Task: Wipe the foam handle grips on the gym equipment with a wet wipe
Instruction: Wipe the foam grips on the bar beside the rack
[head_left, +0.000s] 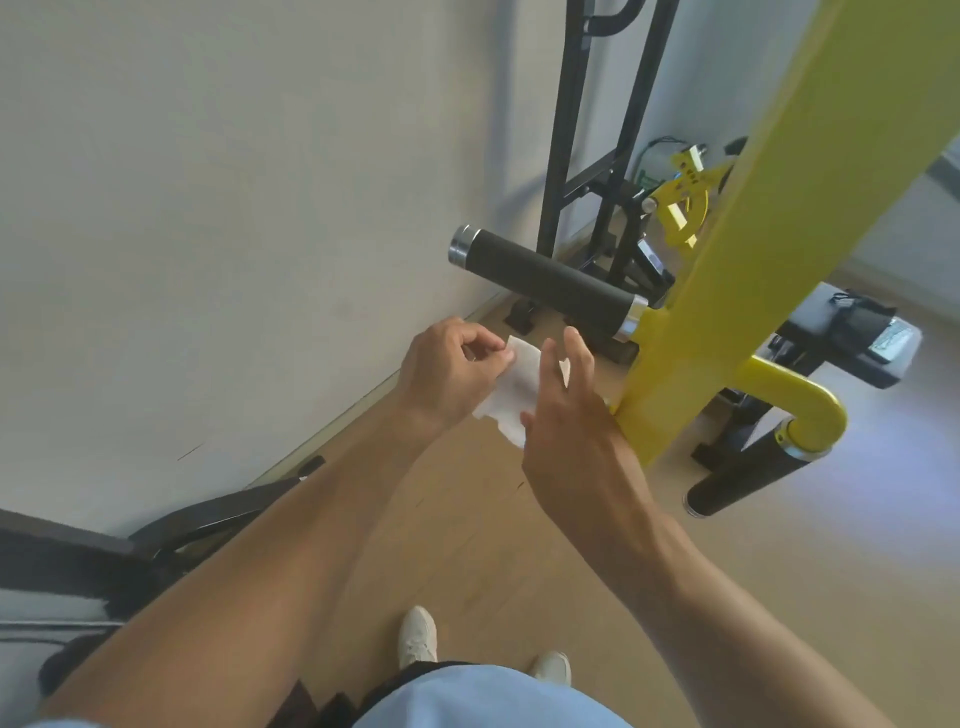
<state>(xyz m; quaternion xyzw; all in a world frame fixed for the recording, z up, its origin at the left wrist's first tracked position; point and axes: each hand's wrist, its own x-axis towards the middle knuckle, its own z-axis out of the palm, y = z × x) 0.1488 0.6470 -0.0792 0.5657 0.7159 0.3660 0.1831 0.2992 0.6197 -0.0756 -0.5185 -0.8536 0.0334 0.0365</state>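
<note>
So the wet wipe (511, 387) is spread between both hands, not touching the machine yet. The left hand (449, 376) pinches its upper left edge with curled fingers. The right hand (569, 415) sits in front of the wipe's right side with fingers mostly straight and spread; the thumb side is hidden, so I can't tell if it's actually gripping or just backing the sheet.

What matters for the next move: the upper foam grip (545, 283) lies just above the hands, around 1 o'clock from the wipe. Its long axis runs from 10 o'clock, the free chrome-capped end, down to 4 o'clock, where it joins the yellow frame (769, 218). The right hand looks a bit nearer to it, fingertips almost under the bar.

Count: 1 wipe, 2 hands, and 2 foam grips I can see. The lower foam grip (748, 480) hangs off a yellow elbow at about 4 o'clock from the hands, well apart.
</note>
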